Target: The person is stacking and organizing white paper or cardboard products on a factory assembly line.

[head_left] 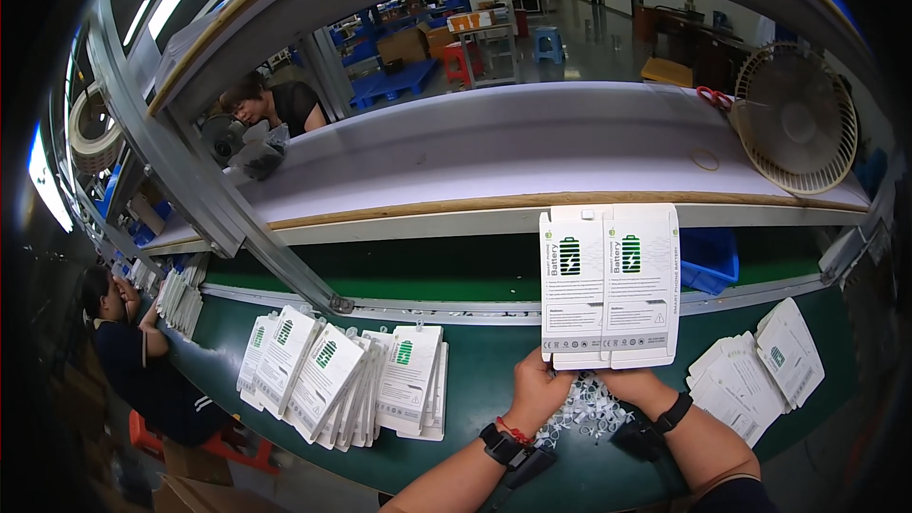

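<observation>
Two flat white cardboard battery boxes (608, 299) with green battery pictures stand upright side by side in front of me, above the green table. My left hand (538, 391) grips their lower edge at the left, thumb toward me. At the lower right, my right hand (635, 386) holds the same pair; its fingers are partly hidden behind the boxes. Below and between my hands lies a heap of small white and translucent scraps (587, 413). A fanned row of similar white boxes (328, 375) leans on the table to my left. More boxes (750, 375) lie overlapping at the right.
A white shelf (494, 147) spans the bench, with a fan (796, 119) and red-handled scissors (712, 97) at its right. A blue bin (711, 261) sits behind the held boxes. A metal post (190, 157) slants down at left. Two people work nearby, left and beyond the shelf.
</observation>
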`<action>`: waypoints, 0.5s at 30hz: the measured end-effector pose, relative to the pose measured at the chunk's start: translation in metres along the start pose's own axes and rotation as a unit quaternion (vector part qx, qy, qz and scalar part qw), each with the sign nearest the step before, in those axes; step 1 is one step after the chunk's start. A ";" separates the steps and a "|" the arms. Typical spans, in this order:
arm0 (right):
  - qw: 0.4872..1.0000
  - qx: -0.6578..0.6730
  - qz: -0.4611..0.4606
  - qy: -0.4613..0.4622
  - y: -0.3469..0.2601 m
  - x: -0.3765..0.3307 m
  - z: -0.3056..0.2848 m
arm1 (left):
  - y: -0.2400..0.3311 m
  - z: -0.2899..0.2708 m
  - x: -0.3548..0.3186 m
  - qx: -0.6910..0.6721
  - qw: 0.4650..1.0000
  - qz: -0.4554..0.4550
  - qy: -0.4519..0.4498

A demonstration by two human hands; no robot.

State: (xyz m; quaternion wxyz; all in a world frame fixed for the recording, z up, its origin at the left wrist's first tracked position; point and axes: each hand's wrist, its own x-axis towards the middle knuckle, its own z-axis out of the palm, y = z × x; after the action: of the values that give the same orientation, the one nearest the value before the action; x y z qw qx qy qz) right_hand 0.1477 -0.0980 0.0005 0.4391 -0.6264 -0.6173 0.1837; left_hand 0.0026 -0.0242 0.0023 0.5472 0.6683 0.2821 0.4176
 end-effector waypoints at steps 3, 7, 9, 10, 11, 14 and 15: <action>0.999 -0.027 -0.013 0.019 0.004 -0.002 0.000 | 0.002 0.001 0.000 0.009 1.000 -0.002 -0.009; 1.000 -0.017 0.004 0.016 -0.001 -0.001 0.000 | -0.001 0.001 -0.002 0.013 1.000 0.008 -0.015; 0.998 -0.056 -0.010 0.014 0.003 -0.002 0.001 | 0.001 0.001 -0.002 0.018 1.000 0.008 -0.015; 0.998 -0.056 -0.010 0.014 0.004 -0.003 0.002 | 0.000 0.001 -0.002 0.018 1.000 0.008 -0.015; 0.999 -0.038 -0.016 0.013 0.005 -0.004 0.002 | 0.000 0.001 -0.002 0.018 1.000 0.001 -0.016; 1.000 -0.008 -0.016 0.012 0.002 -0.002 0.002 | -0.001 0.000 -0.001 0.025 1.000 -0.004 -0.014; 1.000 0.004 -0.011 0.011 0.001 -0.002 0.002 | -0.001 0.000 0.000 0.031 0.999 -0.001 -0.012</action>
State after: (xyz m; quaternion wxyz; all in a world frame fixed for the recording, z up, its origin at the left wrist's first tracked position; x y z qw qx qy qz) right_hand 0.1469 -0.0987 -0.0018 0.4502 -0.6204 -0.6182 0.1741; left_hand 0.0025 -0.0243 0.0016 0.5302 0.6893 0.2894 0.4000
